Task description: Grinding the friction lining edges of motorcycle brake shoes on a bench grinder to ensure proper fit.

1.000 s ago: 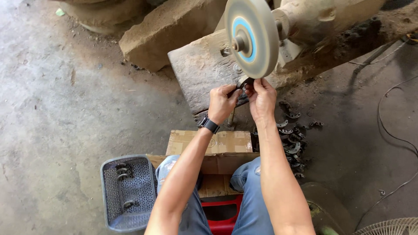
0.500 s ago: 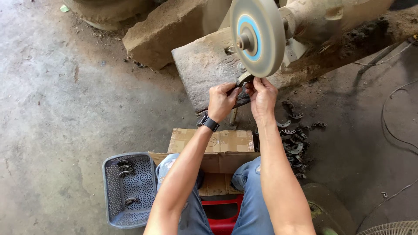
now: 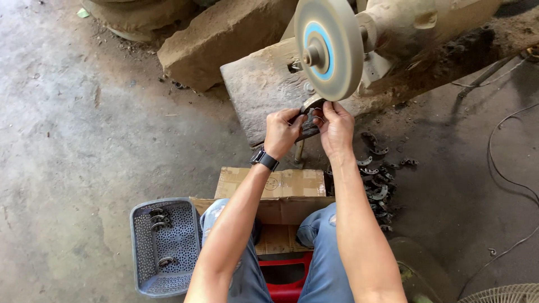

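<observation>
A small curved metal part (image 3: 310,106) is held against the lower edge of the buffing wheel (image 3: 328,47), pinched from both sides: the left hand (image 3: 283,130) is clenched on its near end and the right hand (image 3: 336,124) is closed on its far end, fingertips just below the wheel's rim. The part is mostly hidden by the fingers, so its exact shape cannot be told.

Seen from the wheel outward, the risks are judged as follows. The fingers are bare and very close to the rim (no gloves are seen), so a slip of the part could bring skin onto the wheel. If the part is caught by the wheel's edge, it could be snatched from the grip and thrown down toward the knees, since the body is seated directly below the wheel. The wristwatch (image 3: 265,159) on the left wrist is near enough to be snagged if the hands are pulled upward.

Below the wheel, a cardboard box (image 3: 272,188) lies across the lap. Below and to the right of the wheel, a heap of dark metal parts (image 3: 377,179) is scattered on the floor. Far below and to the left of it, a grey perforated basket (image 3: 163,249) with a few pieces is set beside the left leg. The wheel's motor (image 3: 415,22) is mounted on a worn wooden block (image 3: 264,90).
</observation>
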